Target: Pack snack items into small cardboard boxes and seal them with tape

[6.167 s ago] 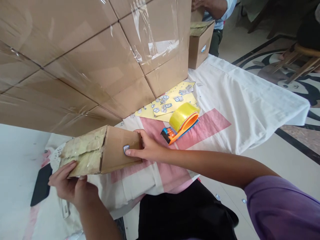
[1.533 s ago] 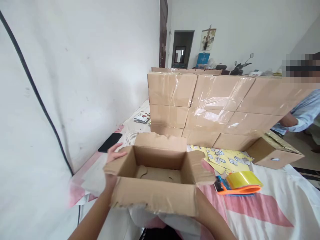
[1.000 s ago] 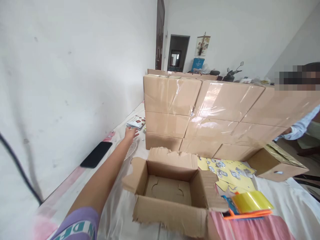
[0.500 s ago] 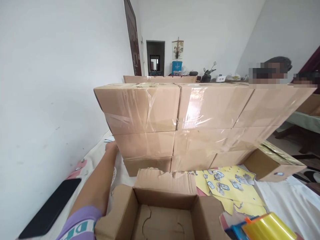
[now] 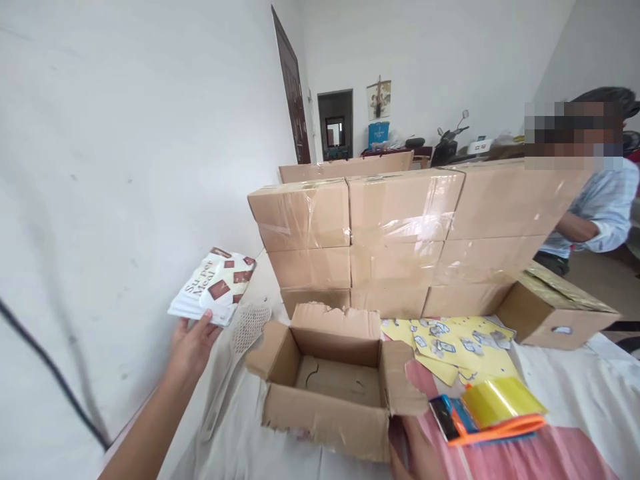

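The left hand [image 5: 193, 347] is pinching a stack of white sachets [image 5: 213, 285] from beneath, held up left of the open carton [image 5: 330, 380], which the right hand [image 5: 417, 453] is steadying at its near corner, fingers hidden.

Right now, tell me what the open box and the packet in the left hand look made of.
Open box: brown corrugated cardboard, matte, going by the torn, ragged flap edges. Packet in the left hand: probably glossy printed plastic or coated paper, white with brown squares; the look leaves it open.
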{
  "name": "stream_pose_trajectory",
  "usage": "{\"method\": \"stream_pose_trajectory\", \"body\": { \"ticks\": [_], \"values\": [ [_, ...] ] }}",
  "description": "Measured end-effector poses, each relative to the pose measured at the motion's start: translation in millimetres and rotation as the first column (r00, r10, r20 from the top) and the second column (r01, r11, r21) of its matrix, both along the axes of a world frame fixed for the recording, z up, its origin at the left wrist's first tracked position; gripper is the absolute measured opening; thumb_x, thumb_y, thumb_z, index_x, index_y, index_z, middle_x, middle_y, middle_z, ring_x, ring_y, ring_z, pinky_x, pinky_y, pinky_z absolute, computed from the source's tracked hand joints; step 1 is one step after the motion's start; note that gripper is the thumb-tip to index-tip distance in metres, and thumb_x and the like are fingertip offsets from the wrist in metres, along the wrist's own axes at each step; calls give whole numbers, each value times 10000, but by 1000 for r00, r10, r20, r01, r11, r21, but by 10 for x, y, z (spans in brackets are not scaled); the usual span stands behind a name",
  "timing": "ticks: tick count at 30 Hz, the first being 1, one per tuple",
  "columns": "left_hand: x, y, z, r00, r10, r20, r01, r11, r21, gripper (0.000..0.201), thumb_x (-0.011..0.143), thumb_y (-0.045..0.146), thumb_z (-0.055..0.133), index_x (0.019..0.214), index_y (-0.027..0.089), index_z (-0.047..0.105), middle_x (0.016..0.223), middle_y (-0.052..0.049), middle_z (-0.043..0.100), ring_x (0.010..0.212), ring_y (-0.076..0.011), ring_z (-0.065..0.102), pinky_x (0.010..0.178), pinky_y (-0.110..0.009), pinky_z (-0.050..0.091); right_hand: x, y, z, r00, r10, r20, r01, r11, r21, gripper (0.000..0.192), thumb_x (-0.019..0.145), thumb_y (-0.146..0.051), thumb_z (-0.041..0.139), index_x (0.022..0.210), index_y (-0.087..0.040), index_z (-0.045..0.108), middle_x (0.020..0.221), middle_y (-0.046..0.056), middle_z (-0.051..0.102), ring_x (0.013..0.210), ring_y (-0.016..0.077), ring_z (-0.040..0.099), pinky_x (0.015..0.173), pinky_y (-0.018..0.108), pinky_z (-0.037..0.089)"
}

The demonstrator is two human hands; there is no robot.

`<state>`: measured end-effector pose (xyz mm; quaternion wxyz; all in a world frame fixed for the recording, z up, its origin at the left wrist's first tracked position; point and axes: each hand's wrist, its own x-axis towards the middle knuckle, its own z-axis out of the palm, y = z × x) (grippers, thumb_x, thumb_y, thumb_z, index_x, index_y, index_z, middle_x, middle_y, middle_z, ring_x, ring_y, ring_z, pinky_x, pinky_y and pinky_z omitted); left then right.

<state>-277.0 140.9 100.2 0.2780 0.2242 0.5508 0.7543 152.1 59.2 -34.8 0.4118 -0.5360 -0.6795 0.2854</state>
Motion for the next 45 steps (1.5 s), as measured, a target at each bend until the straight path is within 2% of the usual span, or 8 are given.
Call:
{"method": "stream_pose_trajectory", "body": {
  "ticks": [4,10,12,16,21,32,40,45],
  "values": [
    [477,-589,253,986,-163,-25,164,972,168,392,759,356,788,1128,340,656,1225,-10,719,1294,-307,601,1003,-482,592,-3,34,-34,997,60,-39,-60,998,9,428,913,-356,540,1324,-243,572,1272,129,692,1214,314,660,1006,454,574],
    [1023,-633,536,923,-257,-285,315,933,177,590,669,373,879,1222,305,687,1299,-34,695,1331,-346,570,1133,-540,486,-16,-36,115,991,115,-74,-112,993,32,389,917,-258,526,1303,-234,568,1292,120,654,1234,280,629,1041,443,536],
    [1110,-548,575,782,-446,-435,473,880,-51,560,636,377,902,1148,221,738,1203,-90,738,1220,-377,644,1086,-554,516,-16,-50,139,991,107,-83,-104,994,40,386,902,-246,543,1285,-223,583,1279,115,659,1221,275,631,1037,430,533],
    [1330,-320,478,359,-759,-543,570,639,-517,452,614,349,900,1029,207,789,1068,-99,778,1043,-371,717,980,-502,571,-13,-56,130,990,114,-84,-111,993,34,392,912,-258,537,1300,-206,563,1304,121,645,1240,274,615,1070,444,502],
    [1573,-133,175,217,-830,-515,630,522,-576,529,637,295,862,1152,267,748,1123,-58,771,1042,-315,722,942,-426,582,-5,-62,141,988,112,-104,-110,994,22,393,928,-256,517,1317,-207,537,1332,125,626,1272,276,586,1081,449,482],
    [1539,-241,35,277,-748,-603,420,659,-624,570,696,432,802,1199,233,620,1256,-71,687,1110,-297,659,898,-381,542,6,-67,78,987,124,-106,-127,992,-24,463,903,-222,528,1363,-197,487,1346,136,594,1293,282,558,1099,466,455],
    [1567,-131,55,101,-759,-643,363,630,-687,151,788,310,637,869,242,744,958,-10,766,925,-274,697,827,-369,521,2,-68,77,985,134,-107,-137,990,-24,458,897,-218,531,1354,-232,510,1363,114,583,1317,273,543,1135,485,437],
    [1614,-182,88,129,-582,-803,241,804,-544,329,864,308,544,1131,228,720,1271,-79,700,1209,-318,604,1086,-486,412,6,-83,115,986,144,-83,-149,987,-58,493,905,-231,526,1394,-206,475,1397,129,550,1353,277,506,1153,490,421]
  ]
}}
